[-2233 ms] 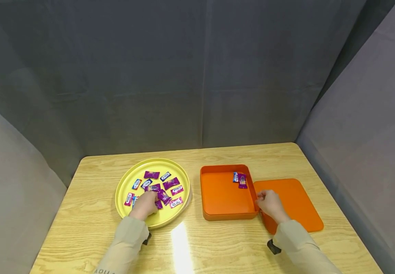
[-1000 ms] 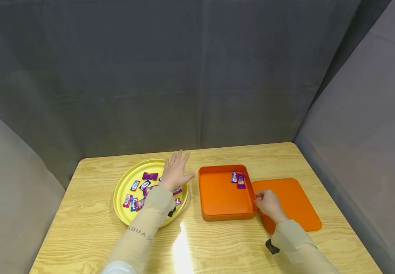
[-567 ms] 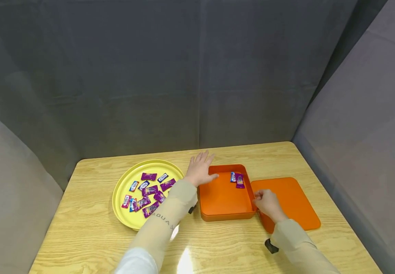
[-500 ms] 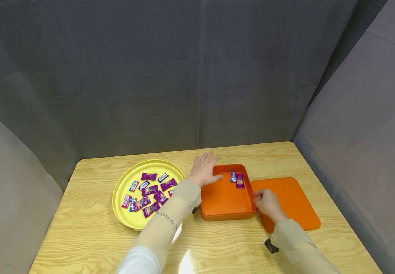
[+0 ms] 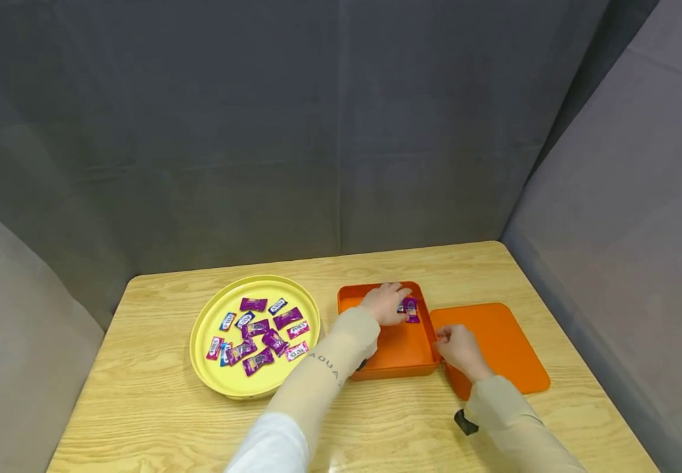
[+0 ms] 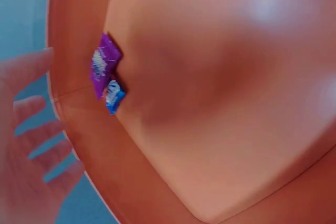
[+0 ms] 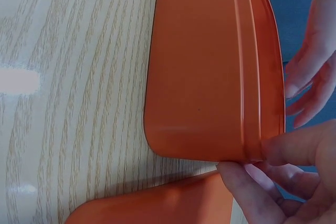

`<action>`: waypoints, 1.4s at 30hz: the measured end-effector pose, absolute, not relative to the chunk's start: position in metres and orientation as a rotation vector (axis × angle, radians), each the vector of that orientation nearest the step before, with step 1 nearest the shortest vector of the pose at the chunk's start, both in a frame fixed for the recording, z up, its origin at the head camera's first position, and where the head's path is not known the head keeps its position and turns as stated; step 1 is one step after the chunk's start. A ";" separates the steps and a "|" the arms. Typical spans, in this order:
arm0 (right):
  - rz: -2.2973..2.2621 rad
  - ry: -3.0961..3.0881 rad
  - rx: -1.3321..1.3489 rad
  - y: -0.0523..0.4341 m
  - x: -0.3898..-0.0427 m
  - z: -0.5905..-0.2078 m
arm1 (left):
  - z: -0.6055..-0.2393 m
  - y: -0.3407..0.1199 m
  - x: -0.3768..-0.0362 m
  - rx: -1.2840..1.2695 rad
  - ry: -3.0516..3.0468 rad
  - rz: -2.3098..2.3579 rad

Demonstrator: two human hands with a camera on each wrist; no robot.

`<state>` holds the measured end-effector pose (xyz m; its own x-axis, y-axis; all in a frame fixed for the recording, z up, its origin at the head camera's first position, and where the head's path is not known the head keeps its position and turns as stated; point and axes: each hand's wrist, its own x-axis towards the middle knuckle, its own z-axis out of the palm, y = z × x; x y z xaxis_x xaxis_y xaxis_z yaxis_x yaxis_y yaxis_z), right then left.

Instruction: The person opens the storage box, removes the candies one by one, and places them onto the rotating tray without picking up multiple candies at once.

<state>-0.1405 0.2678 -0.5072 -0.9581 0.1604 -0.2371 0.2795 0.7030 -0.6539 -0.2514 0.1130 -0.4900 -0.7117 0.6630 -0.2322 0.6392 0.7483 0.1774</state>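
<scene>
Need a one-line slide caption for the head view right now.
Left hand reaches into orange box beside candies; right hand grips its rim.

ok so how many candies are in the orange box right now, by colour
purple candy: 1
blue candy: 1
total in the orange box: 2
</scene>
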 end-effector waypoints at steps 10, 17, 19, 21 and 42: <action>-1.112 2.757 0.353 0.267 -0.140 -0.506 | -0.499 0.131 -0.253 1.091 2.615 -0.012; -1.119 2.775 0.338 0.267 -0.140 -0.505 | -0.507 0.138 -0.249 1.090 2.576 -0.132; -1.123 2.773 0.335 0.266 -0.140 -0.505 | -0.511 0.140 -0.249 1.082 2.568 -0.164; -1.130 2.771 0.338 0.266 -0.140 -0.506 | -0.515 0.141 -0.248 1.074 2.569 -0.185; -1.162 2.710 0.384 0.265 -0.140 -0.502 | -0.536 0.154 -0.245 1.003 2.555 -0.145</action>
